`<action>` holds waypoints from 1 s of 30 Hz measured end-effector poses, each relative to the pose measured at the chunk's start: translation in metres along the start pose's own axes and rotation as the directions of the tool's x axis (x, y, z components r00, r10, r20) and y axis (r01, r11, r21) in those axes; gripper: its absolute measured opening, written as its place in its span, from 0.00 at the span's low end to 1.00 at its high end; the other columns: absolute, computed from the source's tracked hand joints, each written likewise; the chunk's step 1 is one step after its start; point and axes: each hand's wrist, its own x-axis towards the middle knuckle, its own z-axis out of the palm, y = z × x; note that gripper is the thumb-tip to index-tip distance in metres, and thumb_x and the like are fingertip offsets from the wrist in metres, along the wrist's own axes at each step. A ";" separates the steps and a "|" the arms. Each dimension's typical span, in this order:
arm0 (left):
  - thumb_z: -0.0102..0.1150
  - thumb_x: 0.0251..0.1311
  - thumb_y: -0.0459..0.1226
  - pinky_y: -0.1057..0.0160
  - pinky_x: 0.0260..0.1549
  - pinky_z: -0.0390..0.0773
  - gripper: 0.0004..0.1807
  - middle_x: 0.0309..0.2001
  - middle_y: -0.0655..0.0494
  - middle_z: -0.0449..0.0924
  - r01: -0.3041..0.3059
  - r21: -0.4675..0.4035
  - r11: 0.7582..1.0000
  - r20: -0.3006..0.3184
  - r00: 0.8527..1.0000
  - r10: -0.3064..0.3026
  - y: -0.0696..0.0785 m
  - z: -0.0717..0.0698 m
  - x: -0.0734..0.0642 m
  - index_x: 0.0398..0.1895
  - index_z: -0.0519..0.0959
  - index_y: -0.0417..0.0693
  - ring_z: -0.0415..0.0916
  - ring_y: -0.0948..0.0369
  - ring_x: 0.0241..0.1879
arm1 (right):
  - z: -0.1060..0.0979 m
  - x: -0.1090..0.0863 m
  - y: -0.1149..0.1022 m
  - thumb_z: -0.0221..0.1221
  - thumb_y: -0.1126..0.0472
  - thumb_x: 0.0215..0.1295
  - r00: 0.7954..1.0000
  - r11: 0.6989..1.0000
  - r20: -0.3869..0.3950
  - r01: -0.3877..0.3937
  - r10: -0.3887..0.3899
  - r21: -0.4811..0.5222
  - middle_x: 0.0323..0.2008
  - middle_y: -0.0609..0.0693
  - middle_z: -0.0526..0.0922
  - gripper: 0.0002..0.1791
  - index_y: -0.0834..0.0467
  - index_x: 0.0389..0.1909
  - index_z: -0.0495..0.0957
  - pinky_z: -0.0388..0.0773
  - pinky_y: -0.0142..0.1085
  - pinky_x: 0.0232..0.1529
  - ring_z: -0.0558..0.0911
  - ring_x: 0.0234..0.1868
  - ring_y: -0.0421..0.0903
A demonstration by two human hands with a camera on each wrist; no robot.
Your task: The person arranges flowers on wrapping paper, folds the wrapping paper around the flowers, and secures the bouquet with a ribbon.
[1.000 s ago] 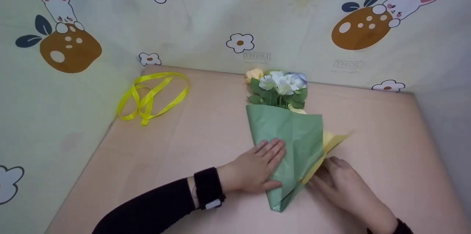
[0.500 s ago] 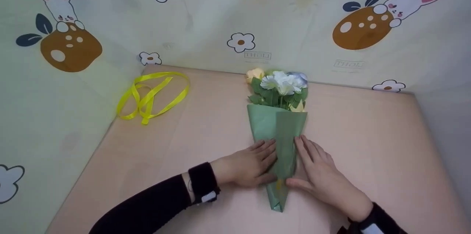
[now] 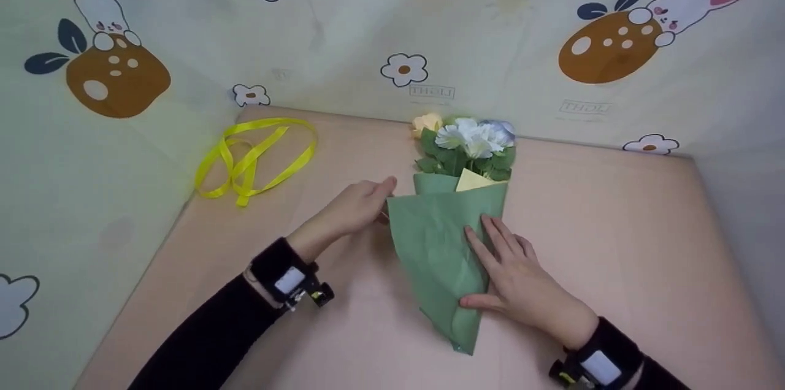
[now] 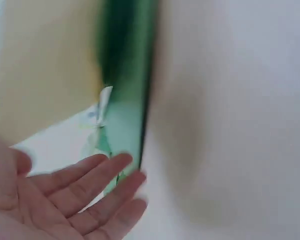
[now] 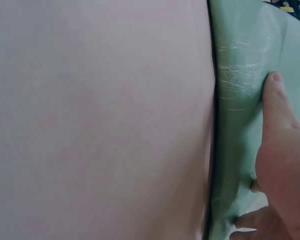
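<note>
In the middle of a pinkish bench (image 3: 595,212), a green paper wrap (image 3: 432,243) lies with its narrow tip nearest, at six o'clock. At four o'clock from its centre, the right hand (image 3: 515,276) rests on the green side, fingers straight and spread, gripping nothing. At ten o'clock, the left hand (image 3: 359,209) is beside the wrap's free edge, fingers loosely extended; whether it touches the paper is unclear. Just past twelve, pale yellow paper (image 3: 471,181) peeks out. Further off at ten o'clock lies a loose yellow ribbon (image 3: 245,163). At twelve, white, peach and bluish flowers (image 3: 471,137) top the wrap, before a rabbit-print backdrop (image 3: 331,28). The step in hand seems to be folding paper around the flowers; the next move probably calls for drawing that free edge round snugly while the right hand steadies the fold.
</note>
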 end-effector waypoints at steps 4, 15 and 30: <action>0.40 0.84 0.61 0.52 0.40 0.88 0.39 0.33 0.48 0.92 0.127 -0.206 0.970 0.006 0.992 -0.128 0.001 -0.009 -0.002 0.39 0.91 0.40 0.92 0.49 0.35 | 0.000 0.001 -0.001 0.54 0.16 0.65 1.000 1.000 0.020 0.007 -0.007 -0.002 0.84 0.74 0.48 0.66 0.62 0.87 0.56 0.62 0.74 0.72 0.50 0.84 0.74; 0.68 0.70 0.35 0.67 0.23 0.77 0.09 0.23 0.57 0.83 0.085 0.040 0.996 -0.003 0.996 -0.085 -0.013 -0.003 -0.003 0.30 0.88 0.43 0.79 0.61 0.22 | 0.004 0.007 0.000 0.57 0.17 0.64 0.998 1.000 0.064 0.020 -0.020 0.002 0.86 0.71 0.46 0.65 0.60 0.87 0.56 0.62 0.72 0.72 0.49 0.85 0.72; 0.70 0.66 0.33 0.67 0.22 0.76 0.08 0.23 0.53 0.86 0.185 0.199 0.962 0.090 0.974 -0.206 -0.020 -0.006 -0.010 0.28 0.86 0.45 0.85 0.57 0.22 | 0.004 0.014 0.001 0.60 0.19 0.64 0.991 0.996 0.100 0.086 -0.087 0.019 0.87 0.69 0.44 0.66 0.60 0.88 0.53 0.60 0.72 0.74 0.45 0.87 0.70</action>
